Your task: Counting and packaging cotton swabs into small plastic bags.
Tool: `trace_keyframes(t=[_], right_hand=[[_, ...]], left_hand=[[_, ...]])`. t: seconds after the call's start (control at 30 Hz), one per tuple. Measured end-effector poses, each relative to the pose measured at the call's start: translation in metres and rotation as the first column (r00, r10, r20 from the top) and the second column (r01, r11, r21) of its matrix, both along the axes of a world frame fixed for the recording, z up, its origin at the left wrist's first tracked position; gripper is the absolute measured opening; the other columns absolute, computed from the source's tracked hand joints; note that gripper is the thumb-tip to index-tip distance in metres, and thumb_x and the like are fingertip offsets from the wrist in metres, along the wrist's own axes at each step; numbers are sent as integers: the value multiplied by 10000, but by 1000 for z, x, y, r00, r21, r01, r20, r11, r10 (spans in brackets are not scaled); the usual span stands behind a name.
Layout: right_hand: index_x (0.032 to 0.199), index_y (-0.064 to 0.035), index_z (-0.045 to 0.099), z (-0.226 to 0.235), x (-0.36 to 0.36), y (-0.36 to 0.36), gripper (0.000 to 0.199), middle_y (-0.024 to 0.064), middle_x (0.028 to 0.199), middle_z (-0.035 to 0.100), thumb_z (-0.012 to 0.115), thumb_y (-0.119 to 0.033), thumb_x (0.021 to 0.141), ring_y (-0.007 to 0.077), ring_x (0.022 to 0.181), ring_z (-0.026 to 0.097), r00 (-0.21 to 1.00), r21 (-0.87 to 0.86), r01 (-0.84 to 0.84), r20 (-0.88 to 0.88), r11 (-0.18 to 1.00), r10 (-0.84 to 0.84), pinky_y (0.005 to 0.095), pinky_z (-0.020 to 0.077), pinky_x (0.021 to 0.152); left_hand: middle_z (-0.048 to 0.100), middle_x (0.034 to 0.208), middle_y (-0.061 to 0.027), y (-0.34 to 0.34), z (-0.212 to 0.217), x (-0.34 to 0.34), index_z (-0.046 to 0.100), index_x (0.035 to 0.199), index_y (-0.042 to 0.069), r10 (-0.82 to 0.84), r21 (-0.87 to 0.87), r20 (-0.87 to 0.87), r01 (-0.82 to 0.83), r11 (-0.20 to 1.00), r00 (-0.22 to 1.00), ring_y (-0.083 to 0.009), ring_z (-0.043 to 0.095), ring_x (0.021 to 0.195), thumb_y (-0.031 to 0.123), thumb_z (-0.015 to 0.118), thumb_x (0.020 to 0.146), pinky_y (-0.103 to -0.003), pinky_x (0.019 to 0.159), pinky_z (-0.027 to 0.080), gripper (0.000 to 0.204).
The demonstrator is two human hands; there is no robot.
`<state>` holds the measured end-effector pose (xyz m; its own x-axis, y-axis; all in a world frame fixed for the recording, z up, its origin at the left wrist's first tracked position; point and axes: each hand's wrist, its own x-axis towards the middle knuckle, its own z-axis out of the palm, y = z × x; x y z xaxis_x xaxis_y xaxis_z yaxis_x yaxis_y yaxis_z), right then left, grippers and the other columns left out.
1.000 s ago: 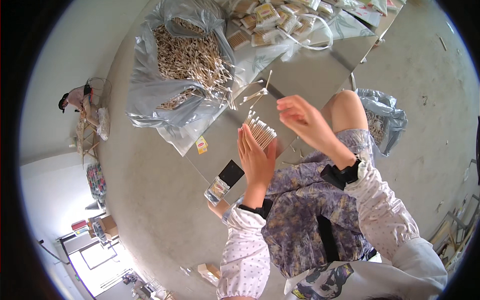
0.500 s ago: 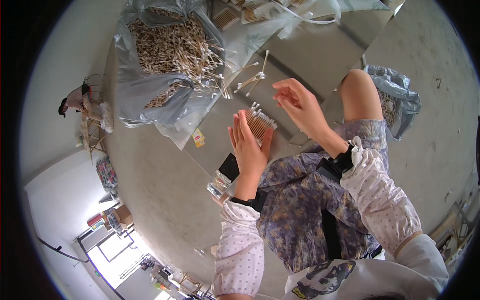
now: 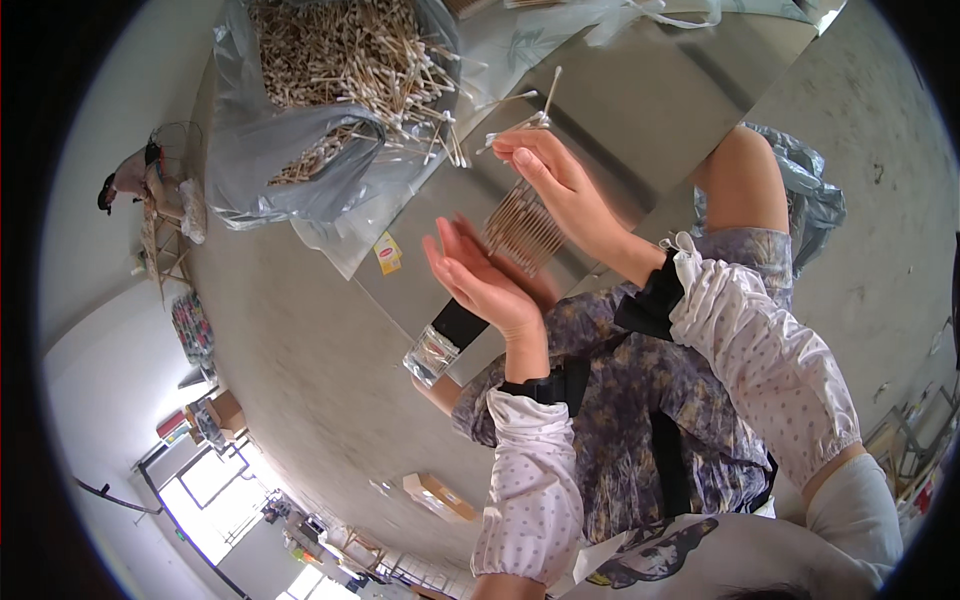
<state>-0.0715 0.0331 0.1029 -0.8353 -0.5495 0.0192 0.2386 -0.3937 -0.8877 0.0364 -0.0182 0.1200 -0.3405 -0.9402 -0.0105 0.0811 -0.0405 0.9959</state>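
A flat row of cotton swabs (image 3: 522,232) lies side by side on the smooth grey board (image 3: 690,90) between my two hands. My left hand (image 3: 492,290) is just off the row's near left end, fingers apart and palm turned toward it, holding nothing. Along the row's right side is my right hand (image 3: 568,190), fingers stretched out and thumb close to the index finger; it hides part of the row. Whether it touches the swabs I cannot tell. A few loose swabs (image 3: 553,90) lie just beyond its fingertips.
A grey plastic bag (image 3: 245,175) heaped with loose swabs (image 3: 340,55) stands at the far left. A yellow packet (image 3: 387,253) lies at the board's left edge, near a clear-wrapped item (image 3: 432,355). Another grey bag (image 3: 815,200) is beside my right knee. Someone sits far left.
My left hand has drawn back from the row and turned its palm toward it. My right hand has moved left and down alongside the swabs. The view has shifted slightly.
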Motion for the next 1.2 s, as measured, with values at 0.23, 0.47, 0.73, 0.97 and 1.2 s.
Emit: trace_keyframes(t=[0.23,0.47,0.73,0.97,1.2], right_hand=[[1279,-11,542,8,3,5,428,85,1233,588,467,-370,1058,149,1192,534,975,-54,-119,185,991,127,298,419,1027],[1257,-21,554,8,3,8,365,72,1206,601,503,-315,1046,165,1170,561,944,-94,-96,306,991,121,299,447,991],[900,-60,599,16,-20,30,49,76,925,585,599,-15,880,239,847,626,738,625,29,-539,780,405,373,507,709],[866,-71,610,14,-25,31,47,75,892,586,620,-57,822,277,861,618,575,678,82,-631,730,521,398,508,705],[852,-82,596,14,-27,32,21,54,884,570,611,-68,846,263,857,608,504,688,12,-631,725,590,399,495,725]], left_hand=[[419,1487,-191,0,3,-6,234,1489,-34,-26,127,-111,40,991,993,-327,405,1367,508,373,1044,-427,1156,309,715],[312,1556,-199,3,1,0,222,1508,-37,-163,-96,138,177,979,977,-362,326,1422,467,431,1035,-455,1171,268,722],[165,1574,-329,12,-6,17,167,1511,-116,92,-383,918,803,456,386,-457,136,1484,596,450,972,-542,1192,156,936],[189,1554,-352,15,-9,12,170,1498,-138,127,-415,907,804,425,402,-462,158,1476,628,410,969,-521,1200,168,962],[190,1553,-353,14,-12,14,182,1495,-137,136,-427,902,802,418,410,-460,160,1477,618,414,971,-521,1199,169,947]])
